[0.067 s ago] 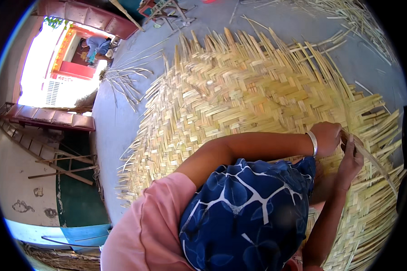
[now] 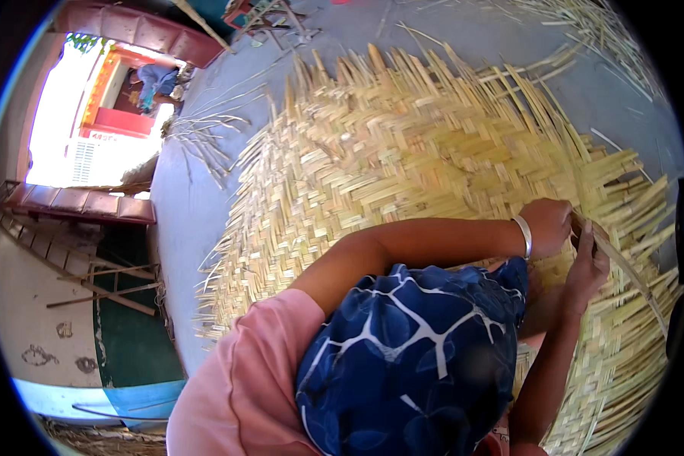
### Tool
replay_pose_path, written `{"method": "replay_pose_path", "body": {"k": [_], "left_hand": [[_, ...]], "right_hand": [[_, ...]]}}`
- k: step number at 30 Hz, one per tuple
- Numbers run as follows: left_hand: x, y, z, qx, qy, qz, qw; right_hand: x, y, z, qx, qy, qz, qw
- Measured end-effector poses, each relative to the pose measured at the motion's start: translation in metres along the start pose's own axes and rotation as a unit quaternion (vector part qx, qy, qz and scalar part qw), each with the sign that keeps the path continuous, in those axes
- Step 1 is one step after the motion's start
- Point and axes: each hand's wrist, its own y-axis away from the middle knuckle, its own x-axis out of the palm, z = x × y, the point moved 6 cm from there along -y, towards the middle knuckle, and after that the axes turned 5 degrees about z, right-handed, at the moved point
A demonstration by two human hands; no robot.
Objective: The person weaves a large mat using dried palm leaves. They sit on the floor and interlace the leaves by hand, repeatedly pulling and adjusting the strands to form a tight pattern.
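Note:
A large mat (image 2: 403, 159) of pale yellow, flat split-reed strips in a slanting weave spreads out on the floor. Over its right part my left hand (image 2: 547, 226), with a silver bangle at the wrist, is closed in a fist round a long reed strip (image 2: 629, 272). Close beside it, my right hand (image 2: 590, 266) pinches the same strip with raised fingers. From there the strip runs down to the right, above the mat's loose ends. Patterned blue cloth (image 2: 406, 357) hides the mat's near middle and part of my right arm.
Loose strip ends (image 2: 646, 205) stick out along the mat's edges. Thin branched stalks (image 2: 201, 137) lie on the floor at the left; more loose strips (image 2: 615, 45) lie at the far right. A person (image 2: 156, 82) bends beyond the open doorway. A wooden frame (image 2: 102, 285) leans at the left wall.
The whole view has shifted slightly. Both hands keep their hold on the strip in nearly the same place over the mat.

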Motion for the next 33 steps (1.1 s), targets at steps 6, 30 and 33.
{"method": "replay_pose_path", "body": {"k": [6,30,33], "left_hand": [[0.046,-0.04,0.053,0.201,-0.048,-0.076,0.975],[0.193,-0.066,-0.053,0.151,-0.051,0.382,0.91],[0.222,-0.068,-0.056,0.144,-0.163,0.396,0.892]], "right_hand": [[-0.015,0.014,0.051,-0.034,0.069,-0.067,0.995],[-0.227,0.039,-0.091,0.181,0.371,-0.075,0.908],[-0.234,0.041,-0.102,0.182,0.319,-0.094,0.925]]}}
